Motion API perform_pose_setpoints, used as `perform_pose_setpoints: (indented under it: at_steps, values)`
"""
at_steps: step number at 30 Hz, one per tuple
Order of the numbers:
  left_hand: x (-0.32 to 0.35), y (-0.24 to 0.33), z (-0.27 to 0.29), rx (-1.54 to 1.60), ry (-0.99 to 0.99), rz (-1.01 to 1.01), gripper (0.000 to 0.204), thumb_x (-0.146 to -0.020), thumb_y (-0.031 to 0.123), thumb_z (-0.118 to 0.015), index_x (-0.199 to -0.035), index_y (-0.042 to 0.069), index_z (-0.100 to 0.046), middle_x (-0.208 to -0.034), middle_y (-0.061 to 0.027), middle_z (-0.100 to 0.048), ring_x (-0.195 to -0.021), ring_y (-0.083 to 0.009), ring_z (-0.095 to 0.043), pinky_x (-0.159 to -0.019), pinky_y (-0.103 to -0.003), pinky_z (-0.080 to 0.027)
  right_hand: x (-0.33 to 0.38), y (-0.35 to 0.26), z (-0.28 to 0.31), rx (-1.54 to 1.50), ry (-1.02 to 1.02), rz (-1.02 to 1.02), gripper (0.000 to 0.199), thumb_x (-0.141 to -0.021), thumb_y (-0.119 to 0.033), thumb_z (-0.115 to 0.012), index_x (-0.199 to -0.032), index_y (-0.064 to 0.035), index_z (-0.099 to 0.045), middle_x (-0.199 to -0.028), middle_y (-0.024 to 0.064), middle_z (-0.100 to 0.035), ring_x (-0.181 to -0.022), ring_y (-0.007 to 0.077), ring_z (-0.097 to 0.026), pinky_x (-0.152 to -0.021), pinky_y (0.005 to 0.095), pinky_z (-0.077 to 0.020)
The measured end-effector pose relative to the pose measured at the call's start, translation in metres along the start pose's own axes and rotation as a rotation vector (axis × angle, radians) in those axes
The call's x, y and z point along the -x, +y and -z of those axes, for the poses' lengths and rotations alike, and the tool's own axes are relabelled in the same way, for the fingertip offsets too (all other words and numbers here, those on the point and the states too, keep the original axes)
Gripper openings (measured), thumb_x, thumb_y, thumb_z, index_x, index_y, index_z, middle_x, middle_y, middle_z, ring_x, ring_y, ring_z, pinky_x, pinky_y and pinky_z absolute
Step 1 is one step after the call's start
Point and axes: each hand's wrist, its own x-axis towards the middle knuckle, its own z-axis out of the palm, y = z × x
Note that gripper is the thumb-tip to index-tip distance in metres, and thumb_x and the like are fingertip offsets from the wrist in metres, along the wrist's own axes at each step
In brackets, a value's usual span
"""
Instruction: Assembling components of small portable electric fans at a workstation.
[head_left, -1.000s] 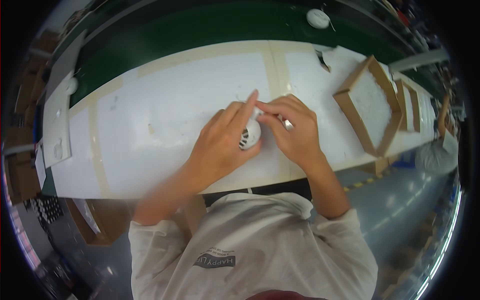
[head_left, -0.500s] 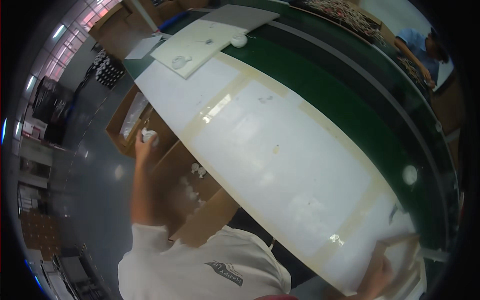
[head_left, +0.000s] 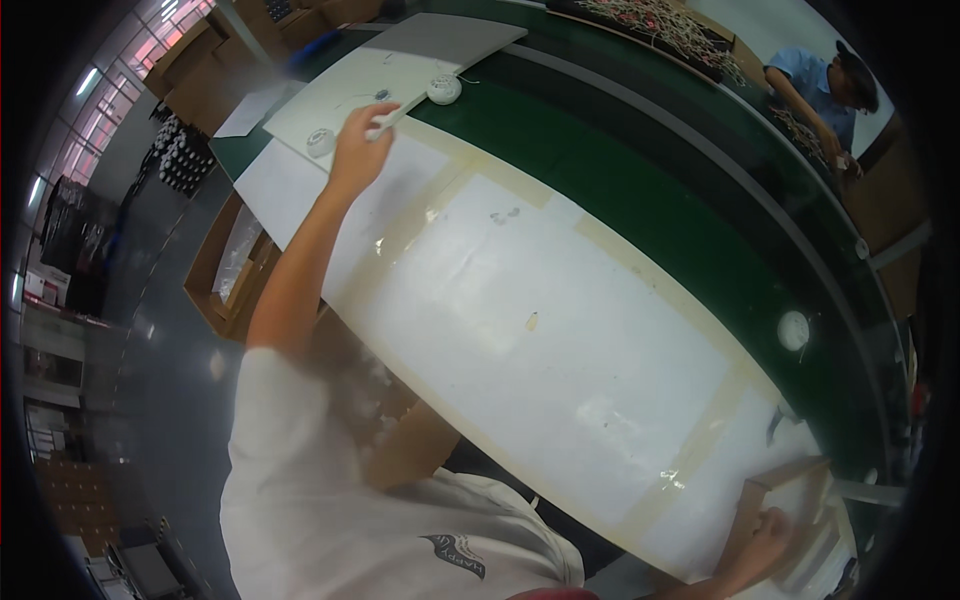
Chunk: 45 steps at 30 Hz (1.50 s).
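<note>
White devices [head_left: 444, 89], two, flank the left hand [head_left: 360, 155].

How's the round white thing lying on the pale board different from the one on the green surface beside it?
The first disc lies on the pale board, left of the left hand; the second disc lies on the green surface, right of that hand. A thin wire pokes out beside the second disc; I can't make one out on the first. Both are white.

Around the white worktop [head_left: 560, 380]: at least three round white devices [head_left: 793, 330], one cream board [head_left: 310, 110], two bare hands [head_left: 358, 157] — beyond it, one co-worker [head_left: 815, 90].
</note>
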Motion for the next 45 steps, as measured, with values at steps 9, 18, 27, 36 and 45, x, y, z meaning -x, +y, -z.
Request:
perform_pose_setpoints:
  at_steps: [9, 18, 27, 36, 45]
  values:
    - [-0.119, -0.076, -0.123, -0.515, -0.205, 0.266, 0.076, -0.085, 0.044, -0.068, -0.15, 0.025, -0.033, -0.153, -0.0256, -0.027, -0.133, -0.0434, -0.042, -0.108, -0.053, -0.037, -0.006, 0.018, 0.0, -0.203, 0.346, 0.023, 0.031, -0.093, -0.017, -0.055, -0.117, -0.0005, -0.067, -0.101, 0.0115, -0.069, -0.086, 0.0199, -0.062, -0.072, 0.0309, -0.047]
    - [-0.121, -0.059, -0.151, -0.165, -0.056, 0.21, 0.069, -0.074, 0.034, -0.082, -0.131, 0.01, -0.049, -0.129, -0.0231, -0.052, -0.12, -0.0378, -0.053, -0.098, -0.045, -0.045, 0.027, -0.028, 0.01, -0.196, 0.352, 0.242, 0.022, -0.095, -0.006, -0.06, -0.113, 0.002, -0.068, -0.095, 0.0031, -0.062, -0.083, 0.0131, -0.056, -0.073, 0.0214, -0.0451]
    - [0.018, 0.153, -0.159, 1.367, -0.338, 0.484, 0.065, -0.086, 0.005, -0.066, -0.143, 0.013, -0.036, -0.139, -0.016, -0.046, -0.124, -0.0283, -0.052, -0.103, -0.041, -0.045, 0.034, -0.101, -0.023, -0.491, 0.18, 0.459, 0.016, -0.088, -0.004, -0.067, -0.103, -0.0008, -0.072, -0.1, 0.0131, -0.072, -0.093, 0.0205, -0.068, -0.084, 0.0291, -0.0526]
    - [0.177, 0.281, -0.141, 0.993, -0.828, 0.033, 0.071, -0.077, 0.001, -0.072, -0.141, 0.007, -0.043, -0.13, -0.0122, -0.051, -0.117, -0.0223, -0.053, -0.1, -0.033, -0.046, 0.025, -0.205, -0.092, -0.721, -0.256, 0.487, 0.012, -0.084, 0.002, -0.07, -0.096, 0.003, -0.073, -0.094, 0.0111, -0.071, -0.083, 0.0169, -0.066, -0.077, 0.0262, -0.0528]
    - [0.204, 0.29, -0.145, 0.865, -0.855, -0.276, 0.075, -0.07, 0.001, -0.076, -0.139, 0.004, -0.046, -0.123, -0.0132, -0.051, -0.114, -0.0234, -0.054, -0.095, -0.032, -0.046, 0.034, -0.184, -0.104, -0.807, -0.429, 0.372, 0.017, -0.086, -0.001, -0.07, -0.103, 0.0015, -0.072, -0.098, 0.0097, -0.071, -0.087, 0.015, -0.066, -0.077, 0.0258, -0.053]
